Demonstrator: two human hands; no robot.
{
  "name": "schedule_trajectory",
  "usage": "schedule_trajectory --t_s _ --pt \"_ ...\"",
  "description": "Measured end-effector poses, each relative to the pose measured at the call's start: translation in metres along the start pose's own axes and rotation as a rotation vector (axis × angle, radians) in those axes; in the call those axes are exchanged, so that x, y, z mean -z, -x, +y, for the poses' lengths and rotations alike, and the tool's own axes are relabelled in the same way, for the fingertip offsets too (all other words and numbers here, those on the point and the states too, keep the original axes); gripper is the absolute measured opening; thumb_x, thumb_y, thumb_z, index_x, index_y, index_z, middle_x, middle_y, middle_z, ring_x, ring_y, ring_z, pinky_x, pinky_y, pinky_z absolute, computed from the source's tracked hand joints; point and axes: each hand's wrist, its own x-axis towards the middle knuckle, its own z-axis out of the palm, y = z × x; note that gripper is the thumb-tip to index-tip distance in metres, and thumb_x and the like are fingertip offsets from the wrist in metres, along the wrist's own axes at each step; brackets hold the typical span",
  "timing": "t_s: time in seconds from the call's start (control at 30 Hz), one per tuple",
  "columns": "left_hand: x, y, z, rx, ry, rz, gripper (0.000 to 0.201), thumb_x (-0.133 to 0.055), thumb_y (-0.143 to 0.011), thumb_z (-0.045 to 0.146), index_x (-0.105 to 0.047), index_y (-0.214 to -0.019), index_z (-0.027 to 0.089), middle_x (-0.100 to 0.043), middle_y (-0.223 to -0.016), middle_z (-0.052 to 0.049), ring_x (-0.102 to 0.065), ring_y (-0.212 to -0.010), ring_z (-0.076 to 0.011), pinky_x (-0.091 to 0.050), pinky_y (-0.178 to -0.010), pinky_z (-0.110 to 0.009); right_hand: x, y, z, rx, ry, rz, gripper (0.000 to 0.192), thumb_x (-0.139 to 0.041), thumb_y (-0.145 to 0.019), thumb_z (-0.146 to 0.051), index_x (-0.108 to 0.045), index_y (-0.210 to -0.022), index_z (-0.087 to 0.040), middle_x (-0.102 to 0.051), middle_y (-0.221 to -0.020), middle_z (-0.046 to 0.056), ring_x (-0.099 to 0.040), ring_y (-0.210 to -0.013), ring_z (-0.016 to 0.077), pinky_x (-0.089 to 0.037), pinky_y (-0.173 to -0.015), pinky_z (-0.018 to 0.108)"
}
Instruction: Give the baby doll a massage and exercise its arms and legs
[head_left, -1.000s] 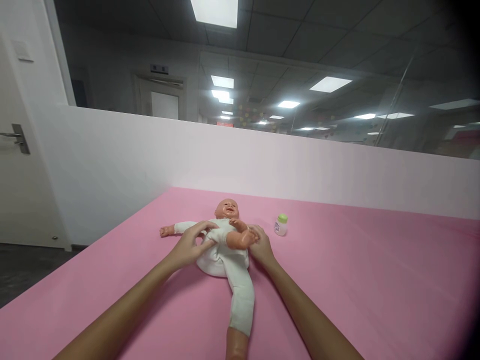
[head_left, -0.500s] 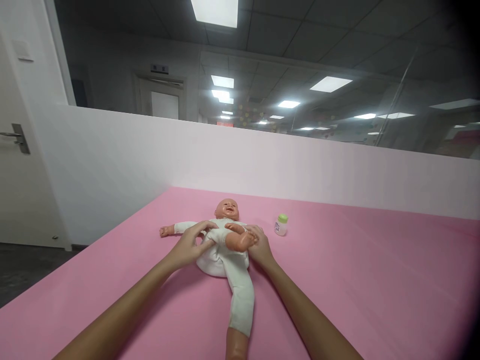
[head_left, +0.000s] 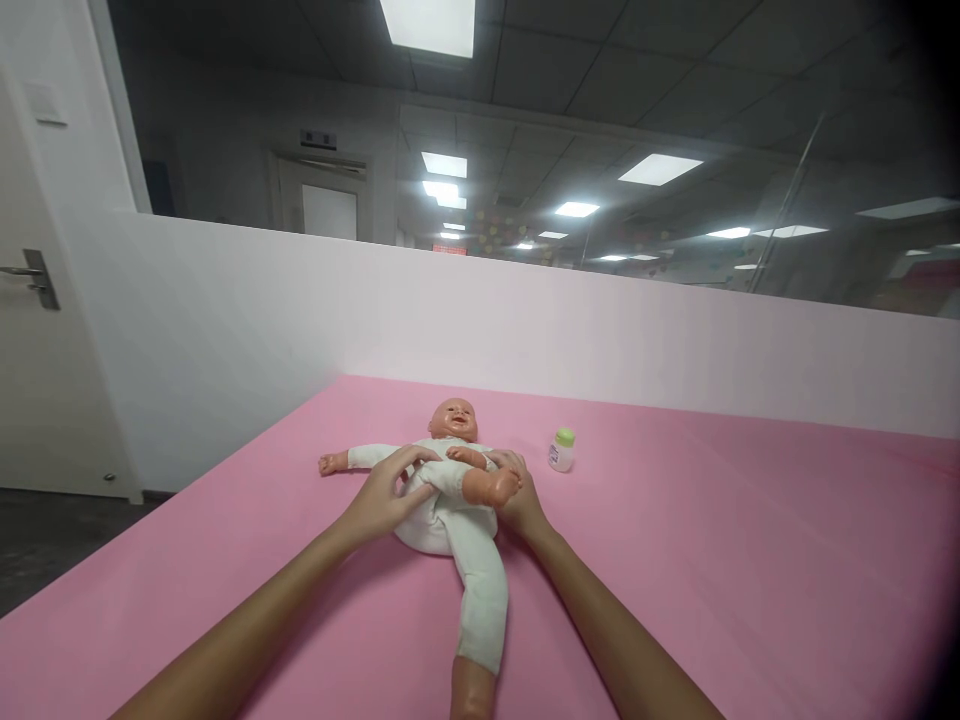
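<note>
A baby doll (head_left: 450,505) in a white suit lies on its back on the pink surface (head_left: 712,560), head toward the far wall. One leg is bent up across its belly, the other stretches toward me. My left hand (head_left: 386,495) rests on the bent leg at the thigh, fingers spread over the white cloth. My right hand (head_left: 517,495) holds the bare foot of that bent leg, at the doll's side. One doll arm lies outstretched to the left.
A small white bottle with a green cap (head_left: 561,450) stands on the pink surface just right of the doll. A low white wall (head_left: 600,330) borders the far edge. A door with a handle (head_left: 30,280) is at the left.
The doll's bent leg and foot have sunk slightly lower and toward me, with both my hands following a little. The bottle has not moved.
</note>
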Motion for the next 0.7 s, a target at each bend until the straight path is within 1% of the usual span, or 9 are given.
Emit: schedule_trajectory --t_s 0.07,0.13,0.23,0.33,0.4,0.47,0.5,0.63,0.7 --pt "0.004 0.0 -0.001 -0.037 0.01 -0.037 0.024 -0.061 -0.089 0.026 -0.065 -0.112 0.024 -0.069 -0.112 -0.004 -0.06 -0.103 -0.0242 -0.047 -0.087 -0.033 -0.001 0.001 0.004 0.011 -0.011 -0.012 0.021 -0.07 -0.077 -0.035 -0.075 -0.096 -0.027 -0.072 -0.095 0.006 -0.061 -0.091 0.0276 -0.049 -0.076 0.037" --pt "0.009 0.001 -0.001 -0.082 0.027 -0.123 0.021 -0.061 -0.089 0.027 -0.065 -0.11 0.024 -0.068 -0.116 -0.005 -0.06 -0.107 -0.0249 -0.047 -0.091 -0.034 -0.002 0.001 0.011 -0.016 -0.027 0.035 0.022 -0.063 -0.084 -0.038 -0.072 -0.099 -0.025 -0.071 -0.099 0.006 -0.061 -0.094 0.0265 -0.049 -0.076 0.035" --pt "0.014 0.001 -0.001 -0.112 0.044 -0.225 0.019 -0.059 -0.091 0.028 -0.066 -0.108 0.023 -0.067 -0.118 -0.006 -0.06 -0.108 -0.0251 -0.048 -0.089 -0.033 -0.001 0.002 0.015 -0.052 -0.036 0.072 0.023 -0.061 -0.087 -0.041 -0.07 -0.099 -0.024 -0.07 -0.1 0.006 -0.061 -0.097 0.0259 -0.049 -0.078 0.035" --pt "0.009 0.001 -0.001 -0.069 0.024 -0.121 0.02 -0.059 -0.091 0.028 -0.065 -0.109 0.024 -0.068 -0.115 -0.005 -0.061 -0.104 -0.0244 -0.048 -0.087 -0.033 0.001 0.002 0.008 0.009 0.002 0.03 0.019 -0.066 -0.084 -0.038 -0.072 -0.097 -0.025 -0.071 -0.101 0.005 -0.061 -0.1 0.0271 -0.049 -0.082 0.037" --pt "0.003 0.001 -0.001 -0.028 0.014 -0.042 0.024 -0.059 -0.089 0.027 -0.065 -0.112 0.024 -0.069 -0.114 -0.004 -0.061 -0.103 -0.0243 -0.048 -0.088 -0.034 0.003 0.001 -0.001 0.064 0.021 -0.057 0.02 -0.07 -0.079 -0.034 -0.075 -0.097 -0.027 -0.073 -0.102 0.005 -0.06 -0.102 0.0281 -0.049 -0.085 0.037" --pt "0.0 0.0 -0.001 -0.002 0.016 -0.013 0.027 -0.058 -0.088 0.027 -0.064 -0.115 0.024 -0.069 -0.114 -0.004 -0.061 -0.103 -0.0248 -0.049 -0.088 -0.034 0.004 0.001 -0.006 0.072 0.026 -0.157 0.021 -0.072 -0.077 -0.033 -0.077 -0.097 -0.029 -0.074 -0.097 0.003 -0.061 -0.096 0.0273 -0.049 -0.083 0.037" --pt "0.0 0.0 -0.001 0.002 0.017 -0.016 0.027 -0.058 -0.088 0.027 -0.064 -0.115 0.024 -0.069 -0.114 -0.004 -0.061 -0.104 -0.0252 -0.049 -0.088 -0.035 0.004 0.001 -0.006 0.054 0.023 -0.167 0.021 -0.071 -0.078 -0.033 -0.078 -0.097 -0.029 -0.074 -0.094 0.002 -0.061 -0.093 0.0265 -0.049 -0.08 0.036" --pt "0.009 0.001 0.0 -0.055 0.035 -0.128 0.025 -0.06 -0.089 0.03 -0.066 -0.113 0.024 -0.068 -0.12 -0.006 -0.06 -0.11 -0.0262 -0.048 -0.09 -0.034 0.001 0.002 0.005 -0.036 -0.025 0.022 0.021 -0.065 -0.084 -0.037 -0.074 -0.099 -0.026 -0.072 -0.098 0.005 -0.062 -0.095 0.0263 -0.05 -0.077 0.035" --pt "0.014 0.001 0.001 -0.082 0.045 -0.207 0.024 -0.059 -0.091 0.03 -0.067 -0.112 0.024 -0.068 -0.122 -0.006 -0.06 -0.111 -0.026 -0.048 -0.092 -0.034 0.0 0.001 0.012 -0.065 -0.056 0.065 0.024 -0.062 -0.086 -0.04 -0.072 -0.1 -0.024 -0.071 -0.102 0.006 -0.062 -0.098 0.026 -0.05 -0.078 0.034"
